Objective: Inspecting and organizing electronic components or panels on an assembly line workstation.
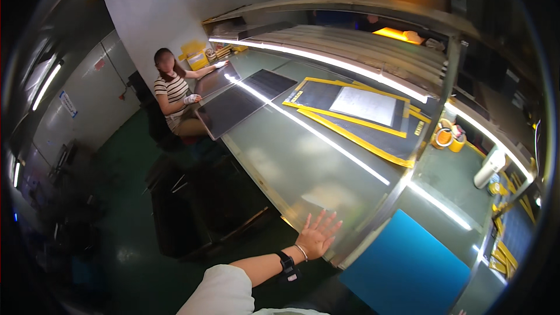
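Note:
My left hand is stretched over the near corner of the long grey-green work table, fingers spread and holding nothing. A dark watch and a thin bracelet are on that wrist. To its right lies a flat blue sheet with straight edges, tilted across the lower right. At the bottom edge by the sheet, a sliver of my right hand shows; its grip is hidden.
Yellow-edged dark panels with a white paper lie farther along the table. A seated co-worker in white gloves touches dark panels. Tape rolls and a white bottle stand right. A shelf overhangs the far side.

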The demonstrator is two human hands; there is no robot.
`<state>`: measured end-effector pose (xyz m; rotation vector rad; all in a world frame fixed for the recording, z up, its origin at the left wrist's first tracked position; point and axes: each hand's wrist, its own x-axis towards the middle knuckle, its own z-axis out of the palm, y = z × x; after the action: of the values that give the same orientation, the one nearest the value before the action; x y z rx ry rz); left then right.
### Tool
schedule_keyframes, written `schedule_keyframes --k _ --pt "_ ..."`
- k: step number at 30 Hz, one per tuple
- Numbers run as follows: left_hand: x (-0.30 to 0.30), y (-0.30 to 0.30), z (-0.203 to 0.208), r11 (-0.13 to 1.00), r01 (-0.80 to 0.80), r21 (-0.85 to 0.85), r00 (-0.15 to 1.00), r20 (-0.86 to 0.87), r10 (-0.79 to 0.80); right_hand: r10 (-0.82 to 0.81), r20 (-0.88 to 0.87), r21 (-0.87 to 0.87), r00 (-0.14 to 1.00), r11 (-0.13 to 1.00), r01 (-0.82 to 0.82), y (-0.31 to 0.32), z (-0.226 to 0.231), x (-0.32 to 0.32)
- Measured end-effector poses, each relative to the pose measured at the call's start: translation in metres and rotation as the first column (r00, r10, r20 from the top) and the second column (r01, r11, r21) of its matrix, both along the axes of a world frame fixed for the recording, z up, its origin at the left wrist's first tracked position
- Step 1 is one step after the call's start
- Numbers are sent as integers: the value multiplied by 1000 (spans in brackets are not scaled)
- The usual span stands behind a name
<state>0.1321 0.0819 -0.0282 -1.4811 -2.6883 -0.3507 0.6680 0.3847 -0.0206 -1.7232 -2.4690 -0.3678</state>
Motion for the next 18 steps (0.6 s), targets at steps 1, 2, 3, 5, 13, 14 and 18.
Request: schedule_keyframes --k 1,2,3,5,13,14,18 --pt "-1 -1 -4 1000 -8 -13 1000 -27 7 101 100 91 990 990 -110 4 -9 8" --pt "-3 0 -6 1000 16 10 1000 -24 -16 180 213 172 960 961 -218 -1 -15 15" --pt "-2 0 -7 1000 -8 7 999 -43 8 61 63 84 996 994 -66 -14 7 -3" --pt "-1 0 -10 998 -57 -4 994 -89 56 -176 -66 -59 982 983 172 -16 -2 -9" --pt "87 -45 -28 996 -33 86 999 -3 33 -208 -179 -112 962 975 190 -18 -38 -11" --pt "103 -53 -26 998 -5 67 999 -37 7 -219 -193 -118 956 973 199 -20 -40 -7" --pt "156 -105 -120 882 238 -406 895 445 -37 -132 -256 6 958 990 138 -12 -38 -14"
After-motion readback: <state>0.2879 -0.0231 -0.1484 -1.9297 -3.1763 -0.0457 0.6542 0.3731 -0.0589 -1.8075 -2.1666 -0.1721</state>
